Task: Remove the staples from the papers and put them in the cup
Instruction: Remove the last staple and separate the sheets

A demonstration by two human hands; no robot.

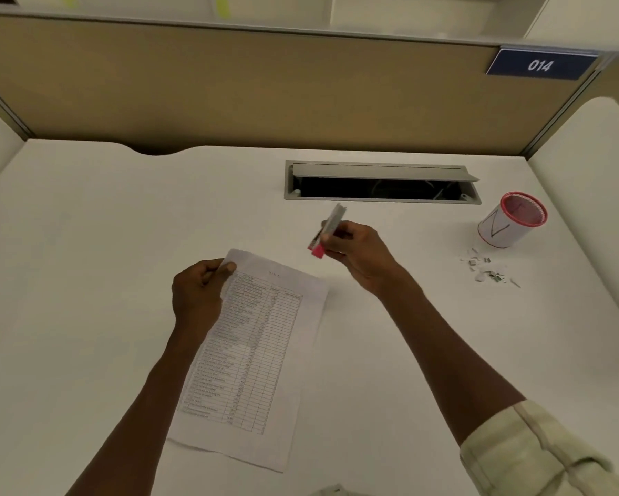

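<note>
cubicle surface (86, 245) | left grip (198, 291) pinching papers (261, 352) corner steady | right grip (354, 248) holding staple remover (327, 230) | cup (513, 218) at 2 o'clock for staples (490, 268)

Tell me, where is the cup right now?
In the head view, the cup stands on the right side of the desk, just right of the open cable slot, with a little pile of staples in front of it.

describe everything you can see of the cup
The cup is a small white cylinder with a red rim, a dark hand-drawn mark on its side and a pinkish inside. It stands upright, far right on the white desk, beside the cable hatch. Nothing touches it; loose staples lie just in front.
</note>
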